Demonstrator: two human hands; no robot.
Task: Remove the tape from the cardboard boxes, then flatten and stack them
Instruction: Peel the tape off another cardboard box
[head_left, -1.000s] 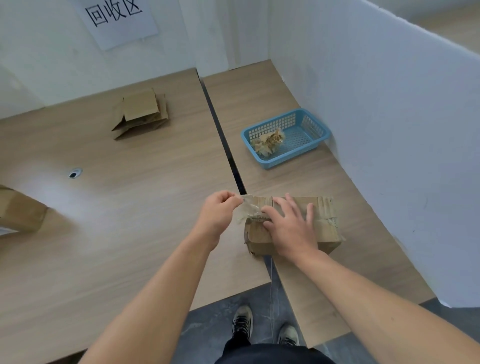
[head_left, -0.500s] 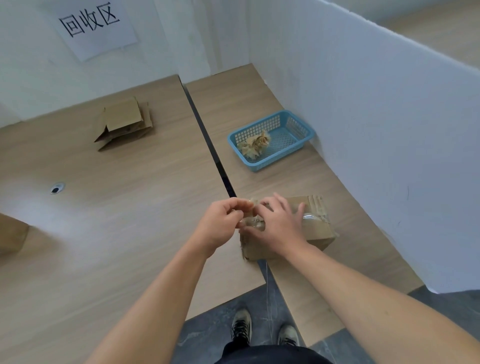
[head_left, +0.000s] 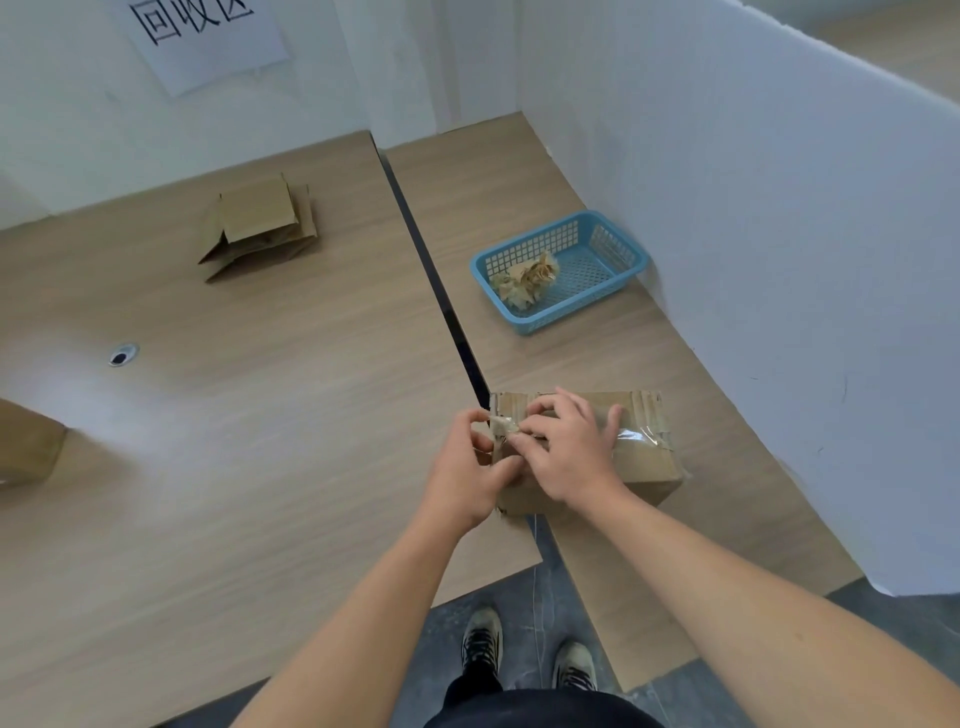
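At 5 o'clock on the bench (head_left: 270, 467), close to its front edge, lies the cardboard box (head_left: 644, 470), closed, just at the right of the dark gap between the two tops. Both hands meet at the left end of the box. The left hand (head_left: 460, 480) has curled fingers and pinches the loose, crumpled end of the tape (head_left: 503, 427). The right hand (head_left: 569, 452) pinches the same end with thumb and forefinger, and its other fingers rest bent on the box top. Clear tape is still stuck across the right part of the top.

At 1 o'clock stands a blue basket (head_left: 613, 228) with a tape wad (head_left: 527, 280) inside. At 11 o'clock lie flattened boxes (head_left: 260, 223) in a pile. At 9 o'clock, half out of view, sits another box (head_left: 26, 447).
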